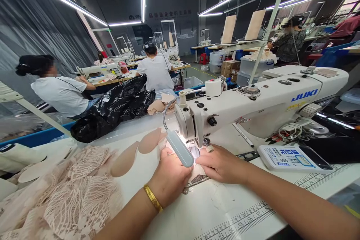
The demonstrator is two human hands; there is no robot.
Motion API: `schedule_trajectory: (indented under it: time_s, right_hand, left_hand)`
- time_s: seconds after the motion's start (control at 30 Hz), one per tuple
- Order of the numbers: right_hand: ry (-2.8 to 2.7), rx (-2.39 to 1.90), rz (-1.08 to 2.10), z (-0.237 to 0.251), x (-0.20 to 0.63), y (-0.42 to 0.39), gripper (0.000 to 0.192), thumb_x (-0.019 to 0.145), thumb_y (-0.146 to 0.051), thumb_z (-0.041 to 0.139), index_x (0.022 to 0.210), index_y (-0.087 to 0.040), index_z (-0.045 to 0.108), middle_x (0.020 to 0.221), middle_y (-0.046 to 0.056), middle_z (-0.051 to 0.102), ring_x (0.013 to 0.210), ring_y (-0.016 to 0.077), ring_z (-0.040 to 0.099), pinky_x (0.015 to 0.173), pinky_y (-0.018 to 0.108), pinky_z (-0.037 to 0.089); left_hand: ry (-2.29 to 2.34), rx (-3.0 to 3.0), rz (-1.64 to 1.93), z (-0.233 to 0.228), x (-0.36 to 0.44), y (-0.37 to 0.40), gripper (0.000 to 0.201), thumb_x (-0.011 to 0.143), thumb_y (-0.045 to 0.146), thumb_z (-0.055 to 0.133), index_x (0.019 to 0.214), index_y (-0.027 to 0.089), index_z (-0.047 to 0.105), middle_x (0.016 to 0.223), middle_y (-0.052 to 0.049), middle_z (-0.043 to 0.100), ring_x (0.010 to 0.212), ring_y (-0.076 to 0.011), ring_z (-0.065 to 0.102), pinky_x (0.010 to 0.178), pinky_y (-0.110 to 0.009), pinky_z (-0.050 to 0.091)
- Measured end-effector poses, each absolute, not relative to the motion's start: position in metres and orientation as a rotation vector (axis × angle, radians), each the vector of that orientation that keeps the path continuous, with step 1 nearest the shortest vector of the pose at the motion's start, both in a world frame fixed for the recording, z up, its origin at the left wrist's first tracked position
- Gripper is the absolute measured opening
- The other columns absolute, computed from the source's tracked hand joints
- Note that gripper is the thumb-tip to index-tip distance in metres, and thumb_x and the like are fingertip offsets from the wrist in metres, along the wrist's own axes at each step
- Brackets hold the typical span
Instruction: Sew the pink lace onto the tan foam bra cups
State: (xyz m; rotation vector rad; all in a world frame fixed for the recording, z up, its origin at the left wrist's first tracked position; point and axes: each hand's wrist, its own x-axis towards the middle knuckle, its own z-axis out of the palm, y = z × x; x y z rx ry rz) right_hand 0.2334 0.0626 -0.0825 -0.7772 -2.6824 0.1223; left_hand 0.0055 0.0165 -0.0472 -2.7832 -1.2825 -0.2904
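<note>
Containers: shiny black plastic bags [112, 101] sit behind the table, contents not visible. Frosted plastic storage bin [250, 67] at back right has cream fabric [262, 56] heaped at its top. Brown cardboard boxes [228, 69] beside it, insides can't be seen.

Around: small pale beige fabric piece [197, 172] is at the needle area of the white JUKI sewing machine [272, 90]. Left hand [170, 174] half closed at its left side, fingers curled; right hand [225, 164] loosely open, fingers reaching onto it from the other side. Beige lace heap [81, 195] and two flat beige teardrop-shaped pieces [123, 159] lie left of the left hand. White case with blue print [289, 157] and white pen [243, 135] lie right of the machine head, near the right arm.

In the way: slim grey lamp head [181, 150] hangs over the left fingers and part of the work.

Hard to see: needle tip lost in glare; left fingertips hidden, can't tell if either hand pinches the fabric. Both forearms cut off by the frame.
</note>
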Motion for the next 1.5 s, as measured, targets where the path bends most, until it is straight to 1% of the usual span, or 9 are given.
schedule_trajectory:
  time_s: [0.2, 0.47, 0.6, 0.8, 1.0, 1.17, 1.33, 1.43, 1.5]
  right_hand:
    - [-2.649, -0.892, 0.138, -0.085, 0.227, 0.064, 0.015, 0.085, -0.011, 0.051, 0.076, -0.021, 0.057, 0.07, 0.001, 0.052, 0.068, 0.0189, 0.039, 0.064, 0.03, 0.03]
    - [-2.616, -0.94, 0.137, -0.09, 0.227, 0.063, 0.015, 0.087, -0.011, 0.049, 0.08, -0.021, 0.058, 0.071, 0.001, 0.052, 0.067, 0.0188, 0.039, 0.063, 0.03, 0.029]
    - [-2.608, -0.889, 0.131, -0.089, 0.228, 0.061, 0.019, 0.09, -0.012, 0.045, 0.082, -0.021, 0.059, 0.072, 0.002, 0.056, 0.069, 0.0201, 0.046, 0.065, 0.031, 0.034]
    - [-2.559, -0.79, 0.187, -0.104, 0.235, 0.055, 0.028, 0.1, -0.019, 0.04, 0.093, -0.025, 0.066, 0.077, 0.005, 0.063, 0.07, 0.0228, 0.055, 0.066, 0.035, 0.04]
    - [-2.513, -0.695, 0.177, -0.124, 0.237, 0.062, 0.027, 0.101, -0.023, 0.042, 0.097, -0.027, 0.069, 0.084, 0.007, 0.067, 0.075, 0.0252, 0.061, 0.067, 0.037, 0.045]
    - [-2.617, -0.58, 0.139, -0.098, 0.225, 0.036, 0.029, 0.102, -0.017, 0.039, 0.087, -0.023, 0.062, 0.078, 0.006, 0.06, 0.074, 0.0239, 0.056, 0.063, 0.035, 0.043]
    - [-2.597, -0.417, 0.283, -0.082, 0.202, -0.001, 0.029, 0.102, -0.01, 0.038, 0.117, -0.02, 0.061, 0.097, 0.009, 0.065, 0.085, 0.0234, 0.056, 0.071, 0.036, 0.047]
    - [-2.527, -0.362, 0.454, -0.074, 0.19, -0.018, 0.032, 0.101, -0.012, 0.044, 0.129, -0.02, 0.058, 0.113, 0.011, 0.066, 0.102, 0.0255, 0.059, 0.086, 0.041, 0.051]
    - [-2.493, -0.398, 0.575, -0.065, 0.185, -0.026, 0.043, 0.101, -0.021, 0.057, 0.143, -0.022, 0.051, 0.138, 0.014, 0.059, 0.126, 0.0297, 0.052, 0.105, 0.048, 0.046]
  left_hand:
    - [-1.227, -2.852, -0.439, -0.05, -0.006, 0.036, 0.02, 0.096, 0.019, 0.055, 0.094, 0.026, 0.074, 0.11, -0.003, 0.076, 0.102, -0.0273, 0.064, 0.099, -0.053, 0.032]
    - [-1.344, -2.765, -0.153, -0.043, -0.006, 0.048, 0.017, 0.091, 0.012, 0.059, 0.089, 0.023, 0.072, 0.099, -0.004, 0.076, 0.1, -0.0282, 0.066, 0.101, -0.053, 0.035]
    - [-1.425, -2.669, -0.07, -0.045, 0.007, -0.003, 0.018, 0.091, 0.007, 0.057, 0.101, 0.016, 0.07, 0.099, -0.011, 0.075, 0.096, -0.0303, 0.068, 0.098, -0.055, 0.037]
    - [-1.567, -2.639, -0.177, -0.051, -0.018, -0.111, 0.029, 0.094, 0.033, 0.069, 0.121, 0.024, 0.062, 0.132, -0.004, 0.07, 0.11, -0.025, 0.066, 0.103, -0.048, 0.037]
    - [-1.996, -1.823, -0.374, -0.055, -0.093, -0.15, 0.047, 0.095, 0.024, 0.063, 0.142, 0.02, 0.056, 0.14, -0.017, 0.062, 0.12, -0.0355, 0.06, 0.1, -0.055, 0.039]
    - [-2.086, -1.854, -0.289, -0.052, -0.12, -0.147, 0.021, 0.099, 0.016, 0.054, 0.1, 0.02, 0.075, 0.105, -0.011, 0.072, 0.096, -0.0294, 0.066, 0.087, -0.048, 0.046]
    - [-1.946, -2.08, -0.373, -0.048, -0.101, -0.145, 0.016, 0.092, 0.022, 0.065, 0.106, 0.021, 0.071, 0.123, -0.012, 0.069, 0.114, -0.0352, 0.061, 0.101, -0.058, 0.037]
    - [-1.978, -2.227, -0.407, -0.044, -0.086, -0.143, 0.019, 0.095, 0.011, 0.051, 0.084, 0.019, 0.065, 0.096, -0.006, 0.072, 0.096, -0.0291, 0.065, 0.096, -0.055, 0.039]
    - [-1.952, -2.397, -0.624, -0.037, -0.076, -0.143, 0.021, 0.1, 0.014, 0.045, 0.088, 0.02, 0.062, 0.095, -0.005, 0.071, 0.093, -0.0255, 0.064, 0.092, -0.047, 0.043]
